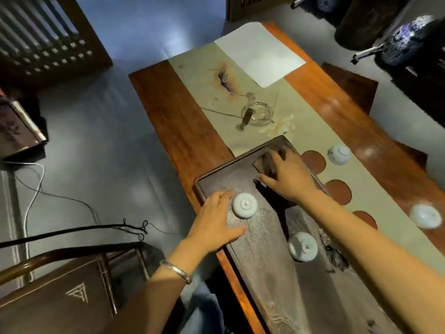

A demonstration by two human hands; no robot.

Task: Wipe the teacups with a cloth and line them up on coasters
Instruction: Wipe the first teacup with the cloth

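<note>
Right hand (pixel 286 174) pressing flat on the dark cloth (pixel 265 162) at the tray's (pixel 204 186) far end; left hand (pixel 214 222) open, touching the nearest upturned teacup (pixel 245 205). Best: gather cloth fully, grip cup by its sides, wipe, then set on a coaster (pixel 338 191).

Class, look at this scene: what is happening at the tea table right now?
A person stands over a dark tea tray on a wooden table. The right hand rests on a dark folded cloth at the tray's far end. The left hand lies open beside an upturned pale teacup. A second cup waits upside down on the tray. Two more cups sit on the runner, beside three round brown coasters, all bare.
</note>
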